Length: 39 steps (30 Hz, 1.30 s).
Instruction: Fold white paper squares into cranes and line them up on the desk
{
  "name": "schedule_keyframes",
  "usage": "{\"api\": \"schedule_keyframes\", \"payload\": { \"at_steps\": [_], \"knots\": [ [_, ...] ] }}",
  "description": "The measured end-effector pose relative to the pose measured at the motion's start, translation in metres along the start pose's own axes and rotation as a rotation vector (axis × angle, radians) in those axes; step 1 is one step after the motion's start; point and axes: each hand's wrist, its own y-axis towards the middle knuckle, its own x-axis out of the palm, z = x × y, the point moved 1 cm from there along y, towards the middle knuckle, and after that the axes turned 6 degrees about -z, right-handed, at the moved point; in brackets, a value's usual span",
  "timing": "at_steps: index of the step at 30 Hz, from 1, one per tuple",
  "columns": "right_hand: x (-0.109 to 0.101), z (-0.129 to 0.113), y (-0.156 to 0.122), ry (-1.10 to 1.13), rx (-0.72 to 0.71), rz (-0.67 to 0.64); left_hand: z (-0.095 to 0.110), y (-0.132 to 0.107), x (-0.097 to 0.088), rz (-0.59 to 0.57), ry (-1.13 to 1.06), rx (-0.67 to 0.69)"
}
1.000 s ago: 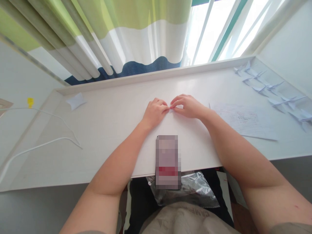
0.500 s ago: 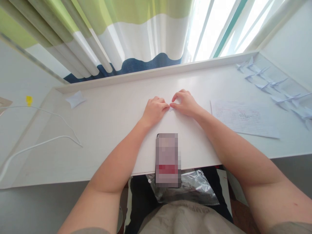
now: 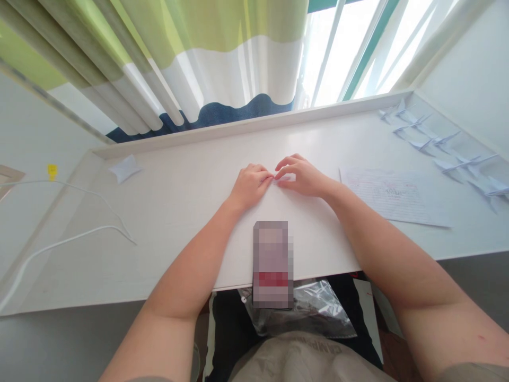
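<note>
My left hand [image 3: 249, 185] and my right hand [image 3: 301, 175] rest on the white table [image 3: 178, 212], their fingertips meeting over a small piece of white paper [image 3: 283, 179]. Both hands have curled fingers pinching and pressing that paper against the tabletop. Most of the paper is hidden under the fingers, so its shape cannot be made out.
A written sheet of paper [image 3: 393, 197] lies to the right. Several folded paper cranes [image 3: 445, 146] line the far right edge. A folded white paper [image 3: 124, 167] sits at the far left. A white cable [image 3: 67, 233] curves over the left side. A phone [image 3: 272, 264] overhangs the near edge.
The hands stay together on the small paper, with only slight shifts of the right fingers. The view has wobbled a little.
</note>
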Motion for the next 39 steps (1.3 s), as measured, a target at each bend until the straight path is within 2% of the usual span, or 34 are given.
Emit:
{"api": "schedule_keyframes", "payload": {
  "at_steps": [5, 10, 17, 22, 27, 32, 39],
  "knots": [
    [-0.001, 0.000, 0.000, -0.027, 0.011, -0.055, -0.002, 0.001, 0.000, -0.002, -0.033, -0.014],
    [0.003, -0.001, 0.004, -0.008, 0.070, 0.038, -0.003, 0.000, 0.000, 0.004, -0.074, -0.036],
    [0.005, 0.005, 0.005, -0.039, 0.025, -0.005, -0.002, -0.002, -0.001, -0.005, -0.075, -0.029],
    [0.002, 0.004, 0.003, 0.016, -0.028, -0.018, -0.004, -0.004, -0.001, 0.001, -0.086, -0.025],
    [0.003, 0.001, 0.006, 0.015, 0.046, 0.020, -0.006, -0.002, -0.001, 0.012, -0.111, -0.012],
    [0.002, -0.007, 0.004, 0.067, 0.047, 0.088, -0.004, -0.002, -0.003, 0.054, -0.164, -0.073],
    [0.002, -0.011, 0.003, 0.077, 0.000, 0.020, -0.006, -0.002, -0.003, 0.120, -0.320, -0.130]
  ]
}}
